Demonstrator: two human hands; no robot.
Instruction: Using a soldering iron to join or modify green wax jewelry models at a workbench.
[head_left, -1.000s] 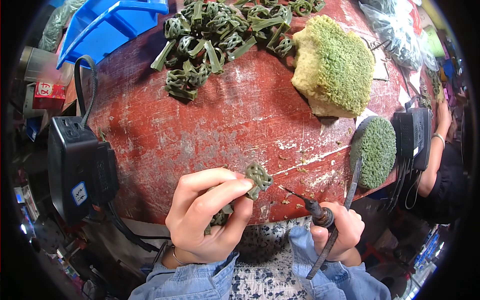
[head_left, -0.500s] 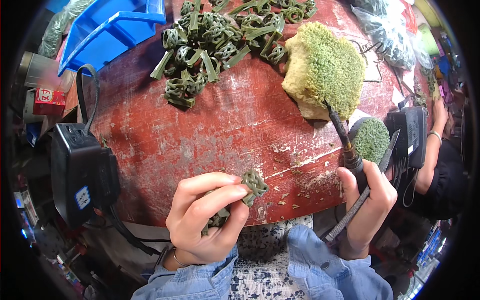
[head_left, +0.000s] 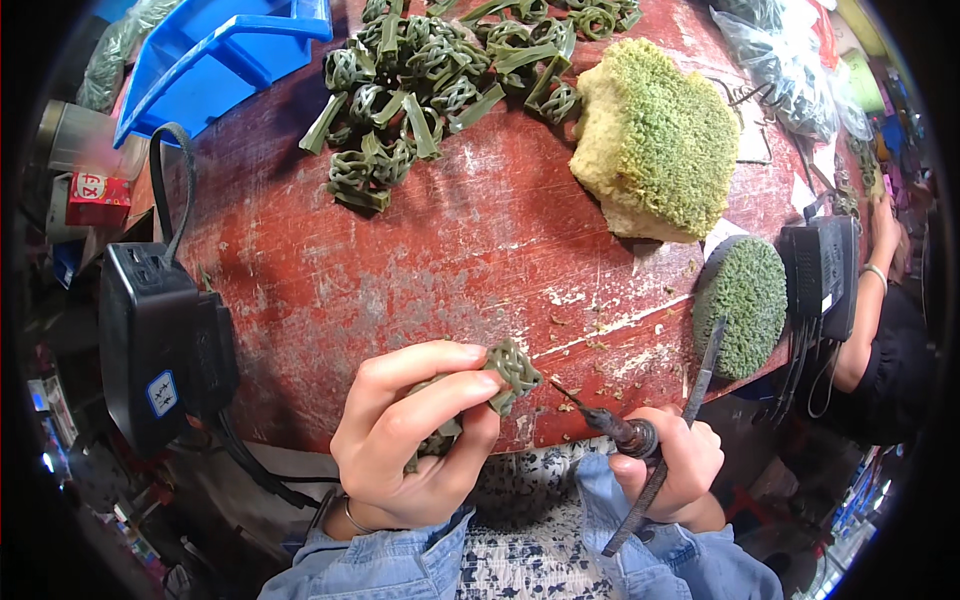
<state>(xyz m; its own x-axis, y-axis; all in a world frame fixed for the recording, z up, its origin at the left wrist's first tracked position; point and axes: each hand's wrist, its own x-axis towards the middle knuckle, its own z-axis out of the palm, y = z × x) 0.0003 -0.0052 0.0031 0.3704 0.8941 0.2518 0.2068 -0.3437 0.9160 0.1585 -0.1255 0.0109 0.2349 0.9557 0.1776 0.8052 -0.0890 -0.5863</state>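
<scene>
My left hand (head_left: 410,440) pinches a small green woven knot piece (head_left: 512,368) between thumb and fingers, just over the near edge of a worn red table (head_left: 440,250). In my right hand (head_left: 670,468) is a thin pointed iron tool (head_left: 610,425), gripped like a pen. Its tip points left, close to the woven piece but a little short of it. The tool's dark cord runs down past my wrist.
A pile of several green woven knots (head_left: 440,70) lies at the far side. A large yellow-green sponge (head_left: 660,135) and a round green pad (head_left: 745,305) sit to the right. A black power box (head_left: 150,345) stands left, a blue bin (head_left: 215,60) beyond. Another person's arm (head_left: 880,300) is at the right.
My right hand has come back from the sponge at the right to the near table edge, bringing the tool tip close to the woven piece. The left hand has stayed put.
</scene>
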